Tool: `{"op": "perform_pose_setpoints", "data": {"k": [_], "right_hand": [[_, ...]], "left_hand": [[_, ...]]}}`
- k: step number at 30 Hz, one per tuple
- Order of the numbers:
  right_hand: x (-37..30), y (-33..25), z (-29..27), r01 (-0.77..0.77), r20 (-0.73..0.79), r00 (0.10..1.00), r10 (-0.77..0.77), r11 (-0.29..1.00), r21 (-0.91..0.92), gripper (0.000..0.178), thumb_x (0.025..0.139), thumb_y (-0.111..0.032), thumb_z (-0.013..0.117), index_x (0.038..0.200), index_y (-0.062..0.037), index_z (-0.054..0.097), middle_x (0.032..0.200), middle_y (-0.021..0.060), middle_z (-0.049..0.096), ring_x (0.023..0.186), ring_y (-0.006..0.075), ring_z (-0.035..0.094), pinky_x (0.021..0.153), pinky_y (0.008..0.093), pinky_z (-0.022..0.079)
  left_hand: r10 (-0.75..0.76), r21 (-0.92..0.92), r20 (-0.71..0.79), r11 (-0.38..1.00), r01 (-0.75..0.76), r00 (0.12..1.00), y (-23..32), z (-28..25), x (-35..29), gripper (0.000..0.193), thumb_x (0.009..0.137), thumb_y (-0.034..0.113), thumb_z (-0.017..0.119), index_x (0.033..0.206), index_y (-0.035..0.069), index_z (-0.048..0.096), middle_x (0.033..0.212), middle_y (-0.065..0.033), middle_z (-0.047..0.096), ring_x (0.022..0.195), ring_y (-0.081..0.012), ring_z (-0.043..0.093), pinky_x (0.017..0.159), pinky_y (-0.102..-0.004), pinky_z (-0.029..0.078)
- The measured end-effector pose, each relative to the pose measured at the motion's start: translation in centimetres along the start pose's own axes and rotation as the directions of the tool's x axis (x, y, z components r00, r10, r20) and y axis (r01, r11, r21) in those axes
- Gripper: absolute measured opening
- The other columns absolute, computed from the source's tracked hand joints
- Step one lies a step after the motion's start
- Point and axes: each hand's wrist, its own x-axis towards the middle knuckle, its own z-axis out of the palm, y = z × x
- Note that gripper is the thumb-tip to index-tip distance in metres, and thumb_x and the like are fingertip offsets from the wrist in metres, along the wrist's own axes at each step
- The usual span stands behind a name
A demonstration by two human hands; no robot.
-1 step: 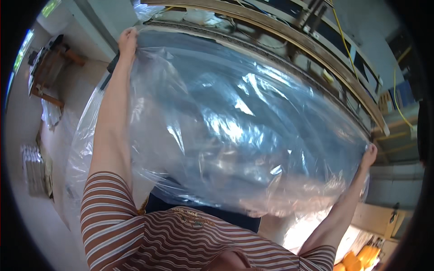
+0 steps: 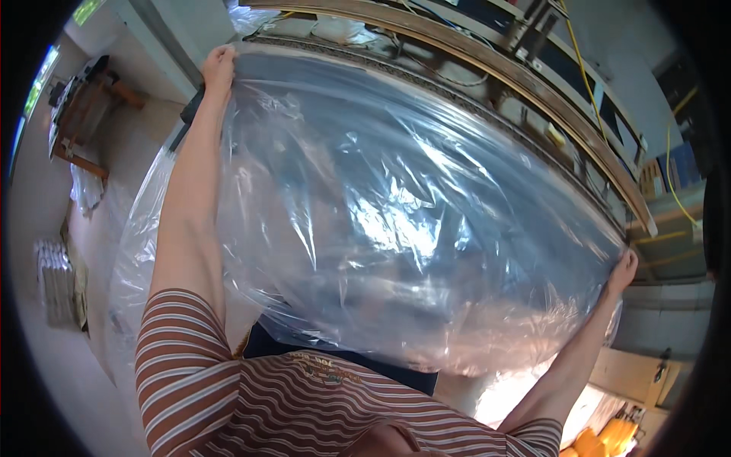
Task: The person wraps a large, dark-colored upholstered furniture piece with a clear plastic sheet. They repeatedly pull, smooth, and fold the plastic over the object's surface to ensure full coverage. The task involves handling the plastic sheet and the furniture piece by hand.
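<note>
A wide sheet of clear plastic film (image 2: 381,221) is stretched between my two outspread arms, wrinkled and full of bright reflections. At its far left corner my left hand (image 2: 219,70) is closed on the film's edge. My right hand (image 2: 624,268) grips the far right corner, fingers pinched together. The film's top edge runs along the dark front strip of a long machine (image 2: 457,97). Its lower part hangs in front of my body, and more film trails down beside my left arm.
A wooden beam (image 2: 487,57) spans the machine beyond the film. A yellow cable (image 2: 582,68) hangs at the upper right. To the left stand a wooden table (image 2: 80,122) and a stack of folded plastic (image 2: 59,286) on the floor. Orange-yellow items (image 2: 613,438) lie at lower right.
The film's wrinkles and reflections have shifted, and its upper part looks more tightly drawn along the machine. Both hands keep their grip, my right one having moved very slightly.
</note>
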Motion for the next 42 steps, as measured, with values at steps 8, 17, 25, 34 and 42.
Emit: {"op": "perform_pose_setpoints", "data": {"k": [8, 17, 25, 34, 42], "right_hand": [[1.7, 1.5, 2.0, 0.034, 0.037, 0.999, -0.03, 0.993, -0.113, 0.03, 0.091, -0.027, 0.056, 0.102, 0.0015, 0.058, 0.093, 0.0076, 0.061, 0.085, 0.0171, 0.054, 0.082, 0.028, 0.043], [3.2, 1.0, 2.9, -0.002, 0.044, 0.999, 0.012, 0.976, -0.216, 0.035, 0.088, -0.031, 0.058, 0.098, 0.0025, 0.06, 0.095, 0.0108, 0.062, 0.086, 0.0202, 0.057, 0.082, 0.029, 0.043], [3.7, 1.1, 2.2, 0.042, -0.161, 0.979, -0.127, 0.894, -0.446, 0.04, 0.084, -0.033, 0.063, 0.075, 0.0043, 0.052, 0.074, 0.0121, 0.053, 0.07, 0.0229, 0.048, 0.071, 0.0357, 0.042], [2.5, -1.4, 3.7, 0.039, -0.034, 0.998, -0.056, 0.929, -0.367, 0.031, 0.094, -0.023, 0.048, 0.103, 0.0021, 0.063, 0.096, 0.0198, 0.063, 0.088, 0.031, 0.057, 0.079, 0.0383, 0.044], [-8.4, -15.7, 2.1, 0.184, 0.197, 0.973, -0.123, 0.925, -0.333, 0.024, 0.087, -0.026, 0.055, 0.094, -0.0038, 0.059, 0.092, 0.0174, 0.058, 0.087, 0.0341, 0.054, 0.077, 0.041, 0.043]], "left_hand": [[-0.011, 0.008, 0.09, 1.0, 0.011, 0.996, -0.5, 4.7, 2.8, 0.019, 0.084, 0.019, 0.063, 0.093, 0.003, 0.065, 0.078, -0.0001, 0.061, 0.059, -0.006, 0.048, 0.05, -0.0219, 0.041], [0.028, 0.17, 0.017, 0.985, -0.03, 0.999, -0.7, 6.9, 3.5, 0.019, 0.078, 0.02, 0.068, 0.078, 0.001, 0.066, 0.067, -0.002, 0.058, 0.059, -0.0099, 0.054, 0.054, -0.0239, 0.046], [-0.169, -0.048, -0.028, 0.985, 0.167, 0.985, -1.1, 5.6, 4.5, 0.021, 0.082, 0.016, 0.06, 0.074, -0.003, 0.057, 0.068, -0.0071, 0.057, 0.064, -0.0161, 0.059, 0.062, -0.0246, 0.053], [0.004, 0.254, -0.168, 0.966, 0.039, 0.986, -1.0, 2.0, 6.9, 0.043, 0.092, 0.035, 0.045, 0.094, -0.005, 0.062, 0.09, -0.0157, 0.063, 0.09, -0.0294, 0.061, 0.075, -0.038, 0.049], [-0.196, 0.3, 0.23, 0.946, 0.123, 0.953, -0.1, -5.5, 7.9, 0.045, 0.091, 0.035, 0.055, 0.123, 0.003, 0.057, 0.116, -0.0105, 0.061, 0.106, -0.0236, 0.057, 0.09, -0.034, 0.045]]}}
